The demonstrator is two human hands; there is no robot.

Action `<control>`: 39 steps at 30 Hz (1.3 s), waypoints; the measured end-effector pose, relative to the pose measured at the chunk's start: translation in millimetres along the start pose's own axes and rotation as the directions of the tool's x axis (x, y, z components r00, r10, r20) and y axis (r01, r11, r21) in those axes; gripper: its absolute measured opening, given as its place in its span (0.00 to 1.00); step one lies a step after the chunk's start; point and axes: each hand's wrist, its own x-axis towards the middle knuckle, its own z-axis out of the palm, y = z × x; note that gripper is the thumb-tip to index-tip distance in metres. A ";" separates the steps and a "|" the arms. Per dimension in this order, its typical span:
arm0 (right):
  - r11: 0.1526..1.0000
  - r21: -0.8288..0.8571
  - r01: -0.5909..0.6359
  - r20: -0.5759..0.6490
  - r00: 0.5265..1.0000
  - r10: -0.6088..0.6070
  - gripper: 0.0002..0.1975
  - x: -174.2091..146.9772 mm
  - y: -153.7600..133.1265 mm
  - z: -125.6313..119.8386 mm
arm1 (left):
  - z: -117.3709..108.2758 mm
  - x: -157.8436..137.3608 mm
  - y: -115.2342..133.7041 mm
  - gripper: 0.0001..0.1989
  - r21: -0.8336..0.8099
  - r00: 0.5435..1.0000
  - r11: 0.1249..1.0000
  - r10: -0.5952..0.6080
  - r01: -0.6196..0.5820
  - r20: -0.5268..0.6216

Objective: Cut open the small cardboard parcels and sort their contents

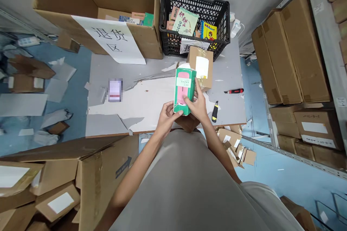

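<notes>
Between my two hands is a small green box [185,90] with a pink picture on its front and a torn white flap at its top end. My left hand [166,118] grips its lower left corner, thumb on the front. My right hand [198,104] wraps the right side, its thumb lying across the pink part. Just behind the green box stands a taped cardboard carton [207,61] with a white label. Part of a brown box [187,123] shows under my hands, against my body.
A large cardboard box [151,43] and a black plastic crate [196,0], both holding small packages, stand at the back. To the right lie a yellow-black utility knife [215,112] and a red-black one [234,91]. A blurred phone-like object [115,90] lies left. Stacked cartons [292,50] fill the right shelf.
</notes>
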 end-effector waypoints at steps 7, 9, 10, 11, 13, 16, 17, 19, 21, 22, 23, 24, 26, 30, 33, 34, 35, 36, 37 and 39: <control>0.920 0.384 -0.074 0.060 0.997 0.055 0.53 4.8 21.1 4.0 | -24.3 1.4 1.6 0.33 -0.112 0.958 0.958 -0.249 0.265 0.141; 0.910 0.408 -0.078 0.083 0.995 0.048 0.51 4.6 22.4 4.0 | -22.2 0.5 -0.5 0.34 -0.100 0.967 0.964 -0.236 0.245 0.097; 0.907 0.416 -0.073 0.089 0.995 0.039 0.50 4.5 22.0 4.1 | -20.1 0.1 -1.5 0.35 -0.090 0.975 0.972 -0.214 0.219 0.058; 0.905 0.419 -0.066 0.086 0.996 0.032 0.49 4.5 20.9 4.4 | -17.5 -0.3 -2.2 0.36 -0.071 0.984 0.981 -0.179 0.179 0.011; 0.913 0.403 -0.064 0.065 0.997 0.041 0.50 5.0 16.5 5.8 | -11.4 -1.1 -3.0 0.37 0.008 0.993 0.997 -0.072 0.073 -0.091; 0.955 0.280 -0.093 0.040 0.996 0.086 0.52 7.1 8.3 10.2 | -3.0 -3.4 -3.1 0.39 0.185 0.980 0.981 0.089 -0.055 -0.180; 0.969 0.226 -0.097 0.033 0.995 0.092 0.52 8.3 6.6 11.9 | -1.5 -4.5 -3.1 0.40 0.222 0.977 0.972 0.118 -0.077 -0.178; 0.982 0.170 -0.082 0.005 0.997 0.083 0.50 10.8 6.9 14.7 | -1.8 -6.3 -2.9 0.39 0.219 0.983 0.972 0.119 -0.085 -0.143; 0.975 0.214 -0.059 -0.029 0.997 0.067 0.47 12.9 12.0 16.0 | -6.3 -6.9 -2.5 0.35 0.120 0.995 0.993 0.030 -0.019 -0.092; 0.966 0.254 -0.051 -0.033 0.998 0.061 0.47 13.4 15.8 16.0 | -9.6 -6.7 -2.3 0.33 0.055 0.997 0.997 -0.041 0.045 -0.065; 0.956 0.291 -0.048 -0.025 0.998 0.058 0.47 13.6 19.8 15.7 | -13.0 -6.1 -1.9 0.31 -0.006 0.993 0.993 -0.116 0.115 -0.039; 0.945 0.322 -0.051 -0.008 0.998 0.056 0.47 13.3 23.8 15.3 | -16.2 -5.3 -1.5 0.30 -0.057 0.983 0.982 -0.182 0.181 -0.017; 0.920 0.385 -0.071 0.030 0.997 0.065 0.49 11.8 30.8 14.4 | -20.4 -3.9 -0.4 0.32 -0.119 0.963 0.955 -0.270 0.270 0.017; 0.797 0.599 -0.070 0.058 0.997 0.045 0.57 8.6 41.4 14.9 | -19.8 -3.3 0.9 0.38 -0.116 0.949 0.942 -0.310 0.315 0.065; 0.726 0.685 -0.068 0.075 0.997 0.023 0.63 9.3 47.5 14.7 | -15.7 -4.1 -1.3 0.40 -0.077 0.969 0.966 -0.248 0.248 0.016; 0.723 0.687 -0.074 0.071 0.997 0.034 0.64 10.6 48.5 13.7 | -14.2 -4.4 -2.4 0.40 -0.055 0.979 0.978 -0.202 0.201 -0.019; 0.726 0.683 -0.077 0.059 0.997 0.050 0.65 12.4 48.7 12.2 | -12.6 -4.9 -3.5 0.40 -0.022 0.987 0.989 -0.149 0.148 -0.057; 0.734 0.675 -0.074 0.042 0.997 0.063 0.66 14.9 48.0 10.1 | -10.9 -5.7 -4.4 0.39 0.024 0.991 0.995 -0.095 0.098 -0.094; 0.747 0.662 -0.063 0.020 0.998 0.067 0.65 17.9 46.5 7.6 | -8.9 -6.8 -4.9 0.39 0.076 0.991 0.995 -0.047 0.057 -0.126; 0.786 0.618 -0.018 -0.031 0.998 0.047 0.63 25.2 42.0 2.5 | -4.0 -10.2 -4.7 0.40 0.172 0.986 0.985 0.024 0.005 -0.168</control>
